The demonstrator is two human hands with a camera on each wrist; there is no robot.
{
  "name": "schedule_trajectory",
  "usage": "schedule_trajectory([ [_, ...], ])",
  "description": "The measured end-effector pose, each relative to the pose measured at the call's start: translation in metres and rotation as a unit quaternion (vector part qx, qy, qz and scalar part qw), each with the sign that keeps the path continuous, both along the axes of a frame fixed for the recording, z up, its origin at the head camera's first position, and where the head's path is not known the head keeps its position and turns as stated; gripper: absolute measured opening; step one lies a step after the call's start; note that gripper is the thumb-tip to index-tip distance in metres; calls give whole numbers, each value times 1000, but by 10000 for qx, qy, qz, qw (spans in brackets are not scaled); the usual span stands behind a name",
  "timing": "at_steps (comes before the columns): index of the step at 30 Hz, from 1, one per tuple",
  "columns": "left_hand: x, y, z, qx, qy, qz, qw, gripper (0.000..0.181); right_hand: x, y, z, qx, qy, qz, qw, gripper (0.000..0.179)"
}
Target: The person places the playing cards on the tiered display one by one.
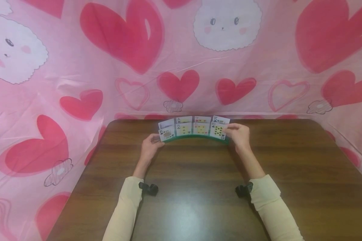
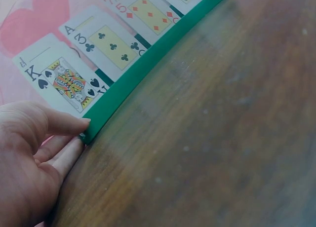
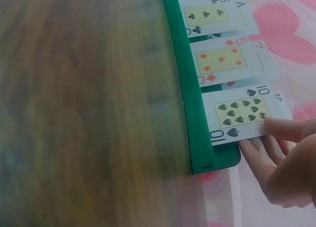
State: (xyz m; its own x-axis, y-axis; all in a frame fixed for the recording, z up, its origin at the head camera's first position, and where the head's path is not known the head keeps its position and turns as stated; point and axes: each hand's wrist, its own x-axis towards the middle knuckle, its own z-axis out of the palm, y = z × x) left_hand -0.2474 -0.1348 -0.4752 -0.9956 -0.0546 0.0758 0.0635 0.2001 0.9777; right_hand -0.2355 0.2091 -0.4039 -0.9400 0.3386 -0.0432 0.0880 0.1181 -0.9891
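Observation:
A curved green card holder (image 1: 196,136) stands at the table's far side, with playing cards in two rows. The front row shows a king of spades (image 2: 69,84), a three of clubs (image 2: 112,48), a five of diamonds (image 2: 149,16) and a ten of spades (image 3: 217,111). Behind them, partly covered, rise an ace, a seven, a king and a card whose rank is unclear. My left hand (image 1: 149,147) pinches the holder's left end, thumb in front. At the other end my right hand (image 1: 240,135) pinches the right edge of the ten of spades between thumb and fingers.
The brown wooden table (image 1: 187,174) reaches from the holder back toward me. A pink cloth (image 1: 181,57) with red hearts hangs behind the table and along its sides. Black wrist cameras (image 1: 149,189) sit at both cream sleeves (image 1: 265,190).

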Motion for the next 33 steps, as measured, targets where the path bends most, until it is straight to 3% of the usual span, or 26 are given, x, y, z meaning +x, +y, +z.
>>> schedule_trajectory([
  [8,0,0,1,-40,9,36,10000,28,0,1,-1,130,-304,90,9994,29],
  [15,1,1,2,-46,38,42,10000,28,4,3,0,1068,-189,318,9936,29],
  [17,1,1,1,16,52,19,10000,28,5,5,1,1630,-16,431,9857,29],
  [20,0,3,0,120,54,37,9999,29,6,10,6,2482,328,652,9660,29],
  [23,-2,5,1,92,33,62,9999,29,10,18,15,2966,582,847,9494,26],
  [26,-2,3,7,-305,-6,177,9994,27,14,26,26,3211,829,836,9397,25],
  [29,-1,-5,15,-1021,209,431,9936,25,18,34,35,3496,1107,584,9285,29],
  [33,-2,-18,29,-2124,938,714,9700,27,22,43,41,3814,1404,318,9131,32],
])
